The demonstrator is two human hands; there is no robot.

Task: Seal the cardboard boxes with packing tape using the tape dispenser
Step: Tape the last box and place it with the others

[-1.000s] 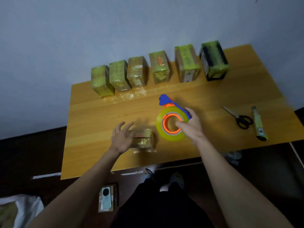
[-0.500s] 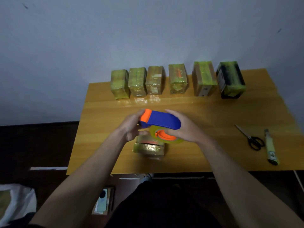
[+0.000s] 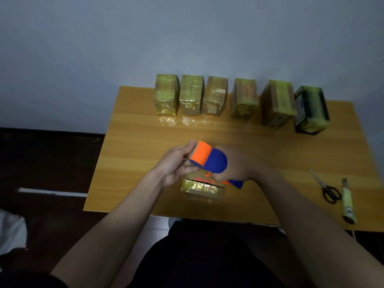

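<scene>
Wooden table [image 3: 133, 142] against a pale wall [image 3: 104, 48]; six taped boxes [image 3: 216, 95] lined along its far edge; scissors [image 3: 327, 189] and a utility knife [image 3: 348, 202] lying at right. Held above a small taped box [image 3: 202, 188] near the front edge: blue-and-orange tape dispenser [image 3: 208, 160], gripped from the right by the right hand [image 3: 236, 166], fingers curled around it; pinched at its orange end by the left hand [image 3: 176, 163], forearms converging.

Both hands meet before the body, left hand [image 3: 176, 163] pinching, right hand [image 3: 236, 165] gripping.
</scene>
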